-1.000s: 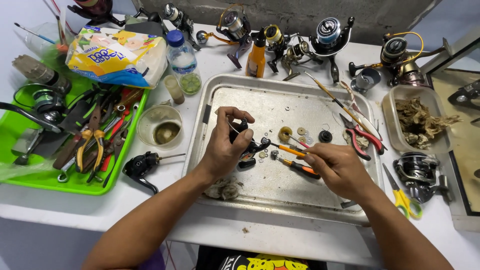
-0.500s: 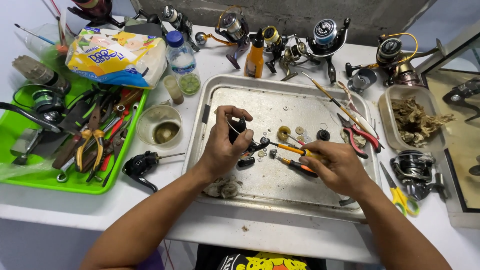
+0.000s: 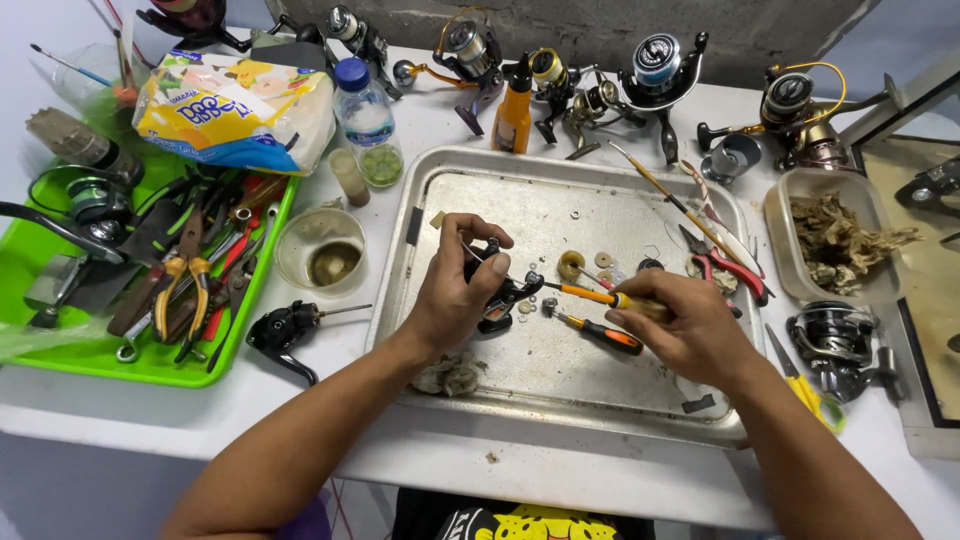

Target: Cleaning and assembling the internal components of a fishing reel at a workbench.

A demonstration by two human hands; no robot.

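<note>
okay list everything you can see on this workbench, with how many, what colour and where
metal tray: one, silver, centre
black reel part: one, in left hand, over tray
screwdriver: one, orange, in right hand, tip at the part
second screwdriver: one, orange-black, lying in tray
fishing reels: several, mixed colours, along back edge
green tray: one, left, full of tools
water bottle: one, blue cap, behind metal tray
plastic tub: one, clear, right, brown scraps inside
left hand: fingers around the part
right hand: fingers around the screwdriver
</note>
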